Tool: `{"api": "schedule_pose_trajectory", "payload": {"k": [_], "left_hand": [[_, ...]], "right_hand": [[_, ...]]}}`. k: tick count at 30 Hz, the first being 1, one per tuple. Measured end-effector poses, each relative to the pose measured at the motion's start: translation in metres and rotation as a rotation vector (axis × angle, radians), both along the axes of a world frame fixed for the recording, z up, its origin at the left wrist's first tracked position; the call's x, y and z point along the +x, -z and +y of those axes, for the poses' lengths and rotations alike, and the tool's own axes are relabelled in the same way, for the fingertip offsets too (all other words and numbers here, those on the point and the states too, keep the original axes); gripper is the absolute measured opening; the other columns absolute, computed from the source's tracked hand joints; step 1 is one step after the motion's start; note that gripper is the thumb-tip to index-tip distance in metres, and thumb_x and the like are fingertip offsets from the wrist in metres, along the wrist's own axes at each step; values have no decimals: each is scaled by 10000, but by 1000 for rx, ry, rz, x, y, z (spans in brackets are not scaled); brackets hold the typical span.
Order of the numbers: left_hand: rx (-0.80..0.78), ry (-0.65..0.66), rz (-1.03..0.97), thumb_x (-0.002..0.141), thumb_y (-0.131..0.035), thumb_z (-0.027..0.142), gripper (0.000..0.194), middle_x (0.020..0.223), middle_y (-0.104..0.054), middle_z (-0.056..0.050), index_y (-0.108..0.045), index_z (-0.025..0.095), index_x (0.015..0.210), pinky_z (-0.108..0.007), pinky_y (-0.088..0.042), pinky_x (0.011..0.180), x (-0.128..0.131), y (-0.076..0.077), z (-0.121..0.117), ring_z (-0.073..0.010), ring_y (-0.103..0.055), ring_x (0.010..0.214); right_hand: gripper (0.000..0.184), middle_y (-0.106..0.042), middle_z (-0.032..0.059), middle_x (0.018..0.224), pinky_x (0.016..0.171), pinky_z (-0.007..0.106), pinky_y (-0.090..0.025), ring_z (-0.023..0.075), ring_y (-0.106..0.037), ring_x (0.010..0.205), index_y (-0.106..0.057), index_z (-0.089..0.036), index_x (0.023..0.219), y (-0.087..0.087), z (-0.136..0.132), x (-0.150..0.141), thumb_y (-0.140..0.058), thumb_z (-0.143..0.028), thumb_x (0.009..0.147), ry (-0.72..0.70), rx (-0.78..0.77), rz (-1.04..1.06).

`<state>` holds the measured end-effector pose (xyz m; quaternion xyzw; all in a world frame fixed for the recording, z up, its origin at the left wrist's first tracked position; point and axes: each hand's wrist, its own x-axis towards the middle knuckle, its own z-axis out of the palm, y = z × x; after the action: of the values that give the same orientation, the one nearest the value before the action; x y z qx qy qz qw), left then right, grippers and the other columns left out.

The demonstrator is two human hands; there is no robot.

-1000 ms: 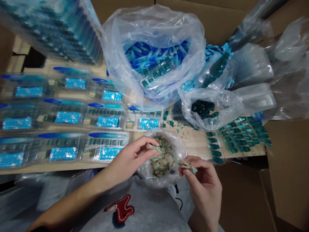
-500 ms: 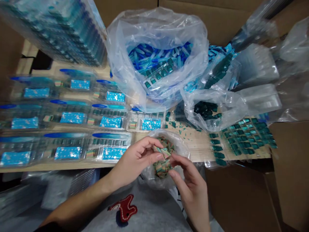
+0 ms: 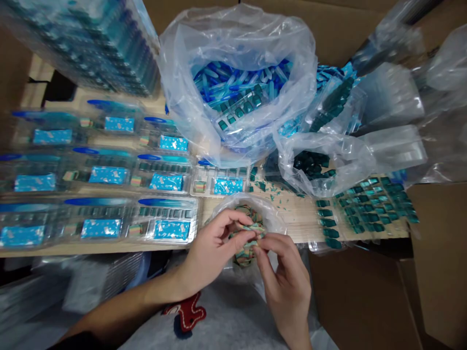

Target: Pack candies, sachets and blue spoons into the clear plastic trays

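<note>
Pinching striped pieces point(image 3: 254, 227) between fingertips, the left hand point(image 3: 211, 253) adjoins the right hand point(image 3: 288, 278), whose hold's unclear.

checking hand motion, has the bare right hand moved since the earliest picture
Yes: the right hand moved left, away from the column of glossy dark-green pieces on the pale wooden table, toward the bare left hand.

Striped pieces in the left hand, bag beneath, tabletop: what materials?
Striped pieces: matte, perhaps foam or thin card; coloured bands, no gloss.
Bag: thin translucent plastic film, glossy; wrinkles and highlights.
Tabletop: pale wood or wood-look laminate, dull; faint grain.
</note>
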<state>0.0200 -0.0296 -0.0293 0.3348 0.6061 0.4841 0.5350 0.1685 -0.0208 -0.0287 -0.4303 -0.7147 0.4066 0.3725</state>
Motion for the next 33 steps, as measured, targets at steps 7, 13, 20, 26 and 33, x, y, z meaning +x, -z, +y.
{"api": "schedule_pose_trajectory", "payload": {"k": [7, 13, 20, 26, 33], "left_hand": [[-43, 185, -52, 788, -631, 239, 106, 928, -721, -12, -664, 211, 885, -258, -543, 723, -10, -3, -3, -136, -665, 816], [-102, 154, -13, 817, -590, 290, 148, 869, -735, -7, -680, 210, 904, -254, -545, 708, -13, -2, 0, -134, -677, 782], [-128, 216, -49, 812, -587, 292, 147, 716, -680, 16, -679, 208, 890, -223, -484, 581, -9, -3, 0, -122, -621, 657], [-147, 182, -64, 787, -614, 292, 141, 669, -652, 34, -696, 208, 867, -206, -471, 568, -9, -5, 1, -104, -579, 613], [-96, 178, 14, 775, -642, 267, 121, 811, -737, 20, -709, 218, 863, -196, -523, 633, -10, -1, 0, -106, -658, 696]], "right_hand": [[258, -641, -2, 971, 827, 203, -526, 114, -630, 927, -587, -251, 1051, 6, 0, -1, -557, -34, 913, 46, 15, 13], [274, -665, -13, 943, 802, 201, -536, 118, -647, 881, -615, -272, 1102, 11, -5, 5, -601, -78, 909, 120, -45, 27], [308, -674, -25, 951, 759, 170, -540, 103, -647, 831, -638, -312, 1126, 6, -6, 14, -634, -101, 902, 152, -140, 63], [347, -676, -19, 996, 832, 186, -534, 110, -644, 919, -628, -297, 1143, 4, -4, 14, -603, -48, 903, 64, -74, 43], [339, -658, 20, 1031, 878, 194, -525, 112, -635, 949, -603, -219, 1170, 3, -1, 13, -570, -1, 912, -36, 98, -100]]}}
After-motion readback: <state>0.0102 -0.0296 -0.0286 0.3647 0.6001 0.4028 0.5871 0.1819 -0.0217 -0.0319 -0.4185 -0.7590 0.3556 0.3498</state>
